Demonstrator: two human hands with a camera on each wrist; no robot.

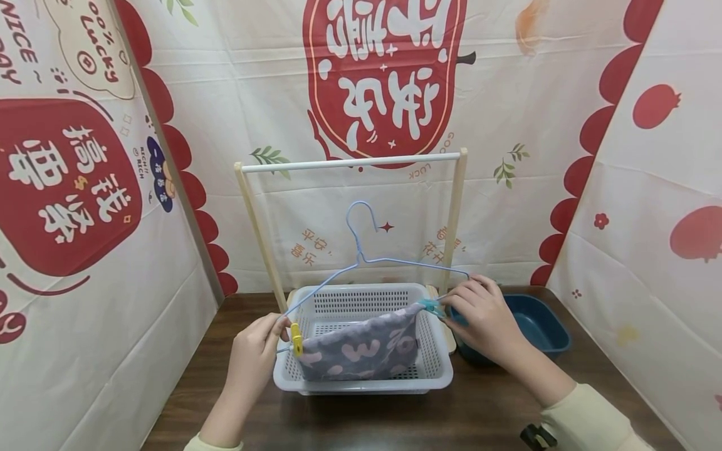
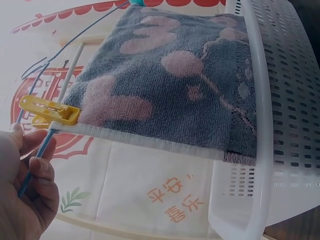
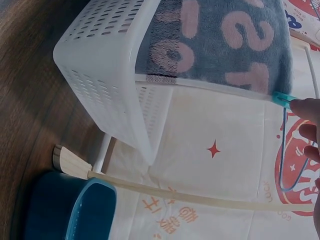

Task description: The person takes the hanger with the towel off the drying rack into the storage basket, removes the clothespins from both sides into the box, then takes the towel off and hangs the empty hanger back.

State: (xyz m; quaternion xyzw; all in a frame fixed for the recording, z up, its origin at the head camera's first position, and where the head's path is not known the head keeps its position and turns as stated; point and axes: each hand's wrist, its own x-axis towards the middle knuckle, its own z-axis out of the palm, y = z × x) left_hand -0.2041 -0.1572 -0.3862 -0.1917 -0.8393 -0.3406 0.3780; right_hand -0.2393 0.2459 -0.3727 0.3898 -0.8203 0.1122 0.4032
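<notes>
A: What's being handled?

B: A thin light-blue wire clothes hanger (image 1: 372, 257) with a grey-purple terry towel with pink blotchy shapes (image 1: 361, 347) clipped along its bottom bar. The hanger is tilted, hook up and leaning back toward the rack.

A: Clips?

B: A yellow plastic clothespin (image 1: 296, 338) on the towel's left corner, a teal plastic clothespin (image 1: 431, 306) on the right corner. In the left wrist view the yellow one (image 2: 50, 111) bites the towel's (image 2: 170, 75) white hem edge.

A: Where's the towel?

B: Hanging from the bar down into a white perforated plastic laundry basket (image 1: 434, 369), on the dark brown wooden table (image 1: 395, 419). The towel's lower part sits inside the basket.

A: Left hand?

B: The left hand (image 1: 256, 347) pinches the hanger wire at its left end, just beside the yellow clip. Fingers curled round the blue wire (image 2: 35, 160).

A: Right hand?

B: The right hand (image 1: 479, 319) is at the hanger's right end, fingertips (image 3: 305, 107) on the teal clip (image 3: 282, 98). Fingers are bent around that end, holding it.

A: Anything else?

B: A pale wooden drying rack with a white top rod (image 1: 350, 164) behind the basket. A dark blue plastic basin (image 1: 538, 326) to the right, partly behind the right hand. Printed red-and-cream cloth walls (image 1: 84, 188) all round.
</notes>
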